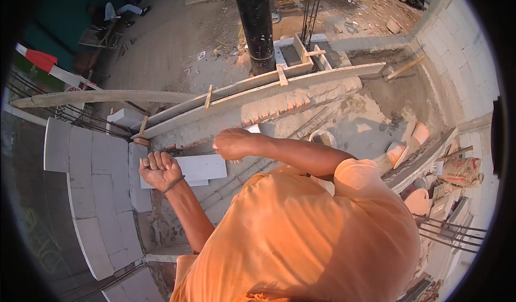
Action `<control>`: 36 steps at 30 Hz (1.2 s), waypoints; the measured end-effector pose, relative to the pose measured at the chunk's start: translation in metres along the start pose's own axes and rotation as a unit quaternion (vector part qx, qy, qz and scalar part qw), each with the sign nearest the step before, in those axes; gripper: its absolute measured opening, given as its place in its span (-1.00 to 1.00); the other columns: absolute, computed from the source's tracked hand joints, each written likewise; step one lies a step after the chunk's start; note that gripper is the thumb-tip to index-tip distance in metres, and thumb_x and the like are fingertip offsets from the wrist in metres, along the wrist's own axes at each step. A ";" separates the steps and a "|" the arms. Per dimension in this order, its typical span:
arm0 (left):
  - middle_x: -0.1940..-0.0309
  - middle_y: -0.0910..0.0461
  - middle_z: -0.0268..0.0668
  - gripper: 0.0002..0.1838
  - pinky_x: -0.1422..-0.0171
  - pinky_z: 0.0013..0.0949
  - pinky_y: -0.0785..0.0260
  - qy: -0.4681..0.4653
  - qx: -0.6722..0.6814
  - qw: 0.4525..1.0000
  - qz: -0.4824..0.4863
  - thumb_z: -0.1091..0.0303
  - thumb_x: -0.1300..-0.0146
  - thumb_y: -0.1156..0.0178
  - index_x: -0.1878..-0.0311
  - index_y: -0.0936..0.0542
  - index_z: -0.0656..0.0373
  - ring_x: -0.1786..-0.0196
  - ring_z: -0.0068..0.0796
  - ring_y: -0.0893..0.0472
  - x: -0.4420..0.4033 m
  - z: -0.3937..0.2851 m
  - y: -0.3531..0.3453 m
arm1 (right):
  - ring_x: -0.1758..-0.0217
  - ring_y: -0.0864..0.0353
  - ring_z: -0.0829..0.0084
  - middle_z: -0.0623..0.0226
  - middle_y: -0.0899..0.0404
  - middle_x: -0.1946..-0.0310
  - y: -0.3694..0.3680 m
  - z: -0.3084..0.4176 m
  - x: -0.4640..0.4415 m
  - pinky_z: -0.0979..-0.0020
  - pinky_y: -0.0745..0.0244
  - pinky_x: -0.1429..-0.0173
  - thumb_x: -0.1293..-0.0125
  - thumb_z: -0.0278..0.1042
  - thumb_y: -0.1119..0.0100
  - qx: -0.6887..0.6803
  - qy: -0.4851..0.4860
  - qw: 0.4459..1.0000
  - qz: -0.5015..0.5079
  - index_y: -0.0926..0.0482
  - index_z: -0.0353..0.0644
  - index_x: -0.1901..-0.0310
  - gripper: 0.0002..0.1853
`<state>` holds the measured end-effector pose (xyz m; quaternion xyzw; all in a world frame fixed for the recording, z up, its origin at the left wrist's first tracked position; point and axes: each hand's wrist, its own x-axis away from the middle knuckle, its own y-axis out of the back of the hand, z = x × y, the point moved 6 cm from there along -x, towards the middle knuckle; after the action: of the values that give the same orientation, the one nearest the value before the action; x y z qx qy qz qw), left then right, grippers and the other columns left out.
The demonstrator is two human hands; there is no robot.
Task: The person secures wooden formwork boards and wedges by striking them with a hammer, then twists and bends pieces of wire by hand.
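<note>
My left hand [161,171] is closed in a fist, with a dark band round the wrist. It is raised at the left end of a white lightweight block [201,167]. My right hand [235,144] is also closed, just above and to the right of that block. Whatever either hand grips, if anything, is hidden by the fingers. A small dark object [173,149] shows between the fists, too unclear to name. Part of another white block lies under the first one. A small white piece [252,128] shows behind my right hand.
A white block wall [102,189] stands at left, another [457,49] at right. Long boards [258,94] run across ahead, near a black post [253,22] and upright rebar [310,12]. A bucket [322,137] stands right of centre. A person [115,14] is at the back left.
</note>
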<state>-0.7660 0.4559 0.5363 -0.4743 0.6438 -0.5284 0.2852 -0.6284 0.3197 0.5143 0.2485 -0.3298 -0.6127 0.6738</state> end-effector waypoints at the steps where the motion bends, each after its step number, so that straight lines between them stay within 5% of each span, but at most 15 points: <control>1: 0.81 0.00 -0.49 -0.63 0.86 -0.51 0.11 0.004 -0.016 1.000 -0.002 0.22 -0.30 0.13 0.66 -0.16 -0.01 0.82 -0.59 0.05 -0.008 -0.002 -0.003 | 0.35 -0.57 0.09 0.10 -0.58 0.49 -0.028 0.024 0.009 0.22 -0.42 0.23 -0.35 -0.23 0.06 -0.020 0.103 0.985 0.138 -0.56 -0.28 0.26 -0.72; 6: 0.83 -0.01 -0.51 -0.69 0.84 -0.55 0.10 -0.006 -0.071 0.997 -0.020 0.26 -0.23 0.08 0.65 -0.19 -0.02 0.84 -0.63 0.03 -0.022 -0.007 0.006 | 0.41 -0.56 0.33 0.27 -0.60 0.48 0.064 0.049 0.012 0.24 -0.42 0.23 -0.36 -0.17 0.02 -0.323 0.089 0.922 -0.192 -0.59 -0.24 0.19 -0.70; 7: 0.83 -0.02 -0.51 -0.68 0.85 -0.54 0.10 0.007 -0.075 0.997 0.001 0.25 -0.22 0.08 0.65 -0.20 -0.02 0.84 -0.63 0.02 -0.021 -0.003 -0.001 | 0.44 -0.54 0.35 0.27 -0.58 0.51 0.075 0.026 0.008 0.23 -0.42 0.24 -0.35 -0.20 0.02 -0.277 0.027 0.902 -0.330 -0.59 -0.23 0.19 -0.72; 9: 0.84 -0.03 -0.50 -0.68 0.86 -0.53 0.10 0.028 -0.070 0.997 0.031 0.25 -0.22 0.07 0.65 -0.21 -0.01 0.84 -0.63 0.01 -0.022 0.000 -0.013 | 0.50 -0.49 0.38 0.17 -0.52 0.55 0.037 -0.022 -0.023 0.27 -0.37 0.34 -0.30 -0.18 -0.02 -0.006 -0.057 0.944 -0.326 -0.56 -0.27 0.22 -0.70; 11: 0.84 -0.04 -0.49 -0.69 0.87 -0.52 0.12 0.046 -0.037 0.997 0.053 0.25 -0.22 0.07 0.65 -0.21 -0.01 0.84 -0.63 0.01 -0.027 0.006 -0.025 | 0.54 -0.46 0.39 0.27 -0.48 0.60 -0.033 -0.016 -0.036 0.26 -0.35 0.38 -0.28 -0.20 -0.04 0.079 0.035 0.986 -0.141 -0.55 -0.29 0.24 -0.72; 13: 0.84 -0.05 -0.49 -0.70 0.87 -0.51 0.12 0.038 -0.048 0.997 0.037 0.26 -0.22 0.08 0.64 -0.22 -0.01 0.83 -0.62 0.01 -0.046 0.003 -0.016 | 0.57 -0.38 0.46 0.37 -0.44 0.61 -0.047 0.047 -0.010 0.32 -0.33 0.38 -0.35 -0.16 -0.01 -0.161 0.200 0.960 0.116 -0.55 -0.24 0.15 -0.70; 16: 0.83 -0.08 -0.49 -0.71 0.86 -0.51 0.12 0.033 -0.072 0.997 0.019 0.25 -0.22 0.07 0.62 -0.24 0.00 0.83 -0.62 0.01 -0.053 0.010 -0.015 | 0.55 -0.32 0.56 0.46 -0.37 0.61 0.035 0.065 0.033 0.44 -0.30 0.40 -0.41 -0.08 0.04 -0.460 0.197 0.866 0.026 -0.55 -0.28 0.15 -0.63; 17: 0.82 -0.10 -0.48 -0.71 0.85 -0.52 0.11 0.035 -0.090 0.995 0.022 0.23 -0.23 0.07 0.62 -0.26 0.01 0.83 -0.62 0.01 -0.052 0.015 -0.017 | 0.54 -0.28 0.63 0.53 -0.32 0.61 0.063 0.051 0.040 0.54 -0.26 0.41 -0.44 -0.04 0.10 -0.495 0.198 0.841 -0.095 -0.54 -0.29 0.17 -0.58; 19: 0.81 -0.10 -0.49 -0.72 0.85 -0.53 0.11 0.029 -0.124 0.992 0.020 0.24 -0.23 0.06 0.61 -0.27 0.02 0.83 -0.63 0.00 -0.036 0.031 -0.035 | 0.56 -0.39 0.47 0.27 -0.46 0.61 0.097 -0.007 0.028 0.36 -0.37 0.38 -0.38 -0.17 0.05 -0.309 0.117 0.844 -0.421 -0.53 -0.39 0.21 -0.63; 22: 0.82 -0.05 -0.50 -0.72 0.86 -0.52 0.10 0.028 -0.121 0.991 0.038 0.26 -0.22 0.06 0.61 -0.25 0.01 0.83 -0.63 0.02 -0.022 0.058 -0.061 | 0.52 -0.44 0.41 0.19 -0.49 0.58 0.078 -0.049 0.025 0.29 -0.39 0.34 -0.34 -0.24 0.06 0.031 -0.078 0.936 -0.343 -0.56 -0.36 0.22 -0.68; 24: 0.82 -0.04 -0.50 -0.72 0.86 -0.52 0.10 0.012 -0.123 0.991 0.044 0.27 -0.22 0.06 0.61 -0.24 0.01 0.83 -0.63 0.03 -0.023 0.066 -0.069 | 0.54 -0.39 0.46 0.30 -0.45 0.61 0.014 -0.049 0.007 0.31 -0.37 0.35 -0.37 -0.22 0.06 0.072 0.027 0.992 -0.101 -0.58 -0.33 0.20 -0.67; 29: 0.84 -0.04 -0.51 -0.71 0.87 -0.51 0.11 -0.028 -0.089 0.995 -0.038 0.27 -0.24 0.09 0.62 -0.24 -0.01 0.84 -0.62 0.04 -0.005 0.062 -0.031 | 0.55 -0.29 0.61 0.44 -0.38 0.59 0.093 0.010 0.088 0.46 -0.30 0.40 -0.42 -0.13 0.06 -0.459 0.197 0.866 -0.016 -0.57 -0.25 0.09 -0.65; 31: 0.84 -0.06 -0.51 -0.71 0.86 -0.51 0.11 -0.044 -0.083 0.992 -0.084 0.26 -0.25 0.09 0.62 -0.25 -0.01 0.85 -0.61 0.03 0.025 0.069 -0.031 | 0.48 -0.46 0.47 0.28 -0.47 0.58 0.121 -0.040 0.062 0.39 -0.37 0.32 -0.40 -0.13 0.04 -0.332 0.066 0.898 -0.281 -0.55 -0.26 0.13 -0.66; 34: 0.81 -0.08 -0.51 -0.71 0.86 -0.52 0.14 -0.077 -0.036 0.992 -0.094 0.24 -0.25 0.06 0.61 -0.25 -0.01 0.83 -0.62 0.01 0.045 0.069 -0.018 | 0.36 -0.58 0.10 0.04 -0.57 0.47 0.064 -0.071 0.025 0.15 -0.42 0.22 -0.38 -0.14 0.08 0.006 -0.004 0.989 -0.150 -0.55 -0.28 0.16 -0.65; 36: 0.81 -0.09 -0.51 -0.71 0.85 -0.51 0.13 -0.113 -0.008 0.987 -0.114 0.23 -0.24 0.05 0.61 -0.26 -0.01 0.83 -0.62 0.00 0.049 0.060 0.000 | 0.20 -0.54 -0.14 -0.10 -0.58 0.32 0.002 -0.055 0.035 -0.04 -0.37 0.11 -0.36 -0.14 0.10 0.105 0.041 0.991 0.066 -0.55 -0.28 0.19 -0.64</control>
<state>-0.7328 0.3871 0.5265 -0.6037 0.5535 -0.4949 0.2902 -0.5853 0.2815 0.4844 0.3209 -0.3798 -0.5182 0.6958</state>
